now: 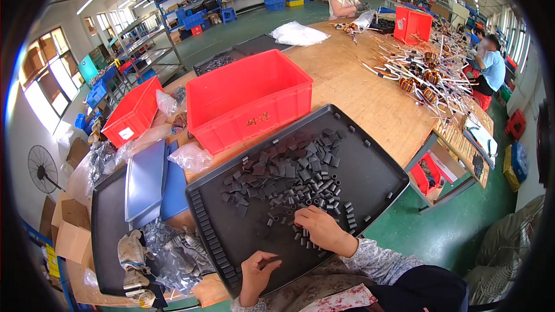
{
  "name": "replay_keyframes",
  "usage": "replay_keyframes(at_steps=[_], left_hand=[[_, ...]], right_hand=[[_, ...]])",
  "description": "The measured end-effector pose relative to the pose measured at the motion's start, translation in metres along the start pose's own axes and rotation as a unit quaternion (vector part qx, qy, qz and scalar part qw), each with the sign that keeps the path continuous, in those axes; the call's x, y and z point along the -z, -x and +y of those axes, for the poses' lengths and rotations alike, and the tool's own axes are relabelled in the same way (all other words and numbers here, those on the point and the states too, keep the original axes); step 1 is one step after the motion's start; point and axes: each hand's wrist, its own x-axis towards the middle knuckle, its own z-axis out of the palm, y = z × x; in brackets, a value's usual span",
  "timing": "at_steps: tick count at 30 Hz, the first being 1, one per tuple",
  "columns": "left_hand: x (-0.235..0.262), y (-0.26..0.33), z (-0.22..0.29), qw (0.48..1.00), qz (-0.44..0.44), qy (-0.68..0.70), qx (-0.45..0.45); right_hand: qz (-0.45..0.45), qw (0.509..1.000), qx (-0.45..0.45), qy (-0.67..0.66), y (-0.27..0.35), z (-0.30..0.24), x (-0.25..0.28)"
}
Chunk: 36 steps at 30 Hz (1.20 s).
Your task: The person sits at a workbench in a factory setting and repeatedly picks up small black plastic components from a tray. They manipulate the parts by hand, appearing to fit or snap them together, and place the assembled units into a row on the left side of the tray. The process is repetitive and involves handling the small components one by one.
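A large black tray [378, 182] lies in front of me with many short black tubes [328, 188] and flat black pieces [272, 164] heaped in it. Along its left side stands a neat row of black tubes [209, 237]. My right hand [326, 230] reaches into the near part of the heap, fingers bent down and pressed together among the tubes; whether one is between the fingertips is hidden. Over the tray's near left corner is my left hand [258, 274], thumb and forefinger curved with a gap between them, and nothing visible in it.
A red bin [248, 110] stands behind the tray, another red bin [133, 110] further left. Blue panels [144, 179], plastic bags and gloves [133, 257] lie at left. Wired copper coils [430, 75] cover the far right. A person [344, 0] works across the table.
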Motion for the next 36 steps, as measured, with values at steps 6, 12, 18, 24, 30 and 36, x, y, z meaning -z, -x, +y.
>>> replay_keyframes(at_steps=[6, 12, 18, 24, 30, 36], left_hand=[[-0.003, 0.0, 0.005, 1.0, -0.01, 0.016, 0.0], [-0.002, -0.001, 0.003, 1.0, -0.009, -0.018, -0.012], [-0.003, -0.006, 0.009, 0.971, 0.015, -0.186, -0.147], [-0.007, -0.005, 0.015, 0.973, 0.013, -0.184, -0.136], [-0.003, -0.002, 0.005, 0.997, -0.014, -0.068, -0.045], [-0.001, 0.004, 0.008, 0.997, -0.02, 0.08, 0.003]], right_hand=[[-0.017, 0.998, -0.021, 0.052, -0.008, -0.001, 0.0], [-0.061, 0.99, 0.014, 0.126, -0.006, -0.007, -0.003], [-0.081, 0.988, 0.006, 0.132, -0.004, -0.005, -0.001], [-0.014, 0.998, -0.029, 0.045, -0.002, -0.008, -0.005], [-0.082, 0.842, -0.196, -0.495, 0.0, -0.046, -0.002], [-0.087, 0.803, -0.205, -0.553, 0.009, -0.039, -0.027]])
